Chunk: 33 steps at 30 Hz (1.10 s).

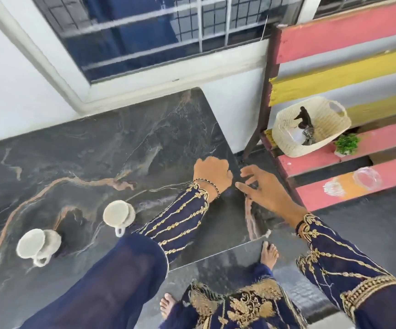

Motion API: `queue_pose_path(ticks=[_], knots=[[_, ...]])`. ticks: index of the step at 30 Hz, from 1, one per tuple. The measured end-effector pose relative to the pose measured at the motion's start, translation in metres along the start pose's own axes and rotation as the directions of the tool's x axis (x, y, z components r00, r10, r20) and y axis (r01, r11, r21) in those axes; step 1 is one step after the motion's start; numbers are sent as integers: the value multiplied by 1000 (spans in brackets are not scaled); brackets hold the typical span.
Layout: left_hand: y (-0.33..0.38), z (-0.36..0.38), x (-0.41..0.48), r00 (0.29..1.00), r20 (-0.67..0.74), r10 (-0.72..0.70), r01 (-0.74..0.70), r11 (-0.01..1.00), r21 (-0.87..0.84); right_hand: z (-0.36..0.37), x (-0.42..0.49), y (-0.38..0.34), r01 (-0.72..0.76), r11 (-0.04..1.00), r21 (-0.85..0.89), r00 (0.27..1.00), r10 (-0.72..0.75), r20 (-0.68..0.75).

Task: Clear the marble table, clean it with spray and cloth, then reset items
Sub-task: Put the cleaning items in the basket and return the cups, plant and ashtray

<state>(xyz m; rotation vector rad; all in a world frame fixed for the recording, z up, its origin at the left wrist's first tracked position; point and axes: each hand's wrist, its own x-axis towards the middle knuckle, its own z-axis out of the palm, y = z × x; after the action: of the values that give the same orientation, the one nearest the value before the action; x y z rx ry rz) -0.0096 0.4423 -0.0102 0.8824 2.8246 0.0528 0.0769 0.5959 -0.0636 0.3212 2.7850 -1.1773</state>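
Left hand [212,173] fingers clenched at the marble desk [97,150] edge; right hand [267,188] fingers spread, holding nothing.

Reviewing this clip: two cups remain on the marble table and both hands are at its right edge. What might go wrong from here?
1. The left sleeve hangs close to the nearer cup; a sweep may tip it.
2. Glass dishes sit on the sloped painted rack beside the right hand; a careless reach might knock them off.
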Motion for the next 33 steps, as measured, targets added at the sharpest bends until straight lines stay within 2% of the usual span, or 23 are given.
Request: queue_pose_path(ticks=[4, 9, 13, 17, 20, 24, 28, 31, 33], knots=[[89, 25, 61, 993, 79, 89, -86, 996, -30, -54, 2, 93, -95, 994, 49, 993, 98, -60], [193, 67, 140, 962, 154, 224, -219, 974, -49, -117, 6, 227, -228, 973, -15, 971, 227, -71], [264, 102, 202, 891, 255, 375, -379, 925, -33, -153, 11, 328, -417, 907, -54, 909, 415, -47], [317, 127, 252, 854, 241, 462, -461, 885, -63, -176, 21, 405, -508, 841, -187, 857, 516, -5], [346, 145, 286, 828, 246, 503, -499, 862, -85, -187, 34, 444, -496, 818, -292, 862, 505, -50], [372, 166, 329, 808, 283, 516, -510, 854, -101, -194, 53, 476, -549, 756, -355, 825, 560, -83], [395, 183, 362, 801, 286, 526, -532, 844, -61, -195, 64, 498, -615, 720, -320, 775, 626, -82], [406, 190, 381, 805, 313, 504, -521, 853, -35, -195, 71, 514, -655, 708, -266, 736, 677, -10], [411, 194, 389, 816, 324, 479, -489, 871, -55, -193, 73, 521, -644, 723, -250, 740, 672, 38]])
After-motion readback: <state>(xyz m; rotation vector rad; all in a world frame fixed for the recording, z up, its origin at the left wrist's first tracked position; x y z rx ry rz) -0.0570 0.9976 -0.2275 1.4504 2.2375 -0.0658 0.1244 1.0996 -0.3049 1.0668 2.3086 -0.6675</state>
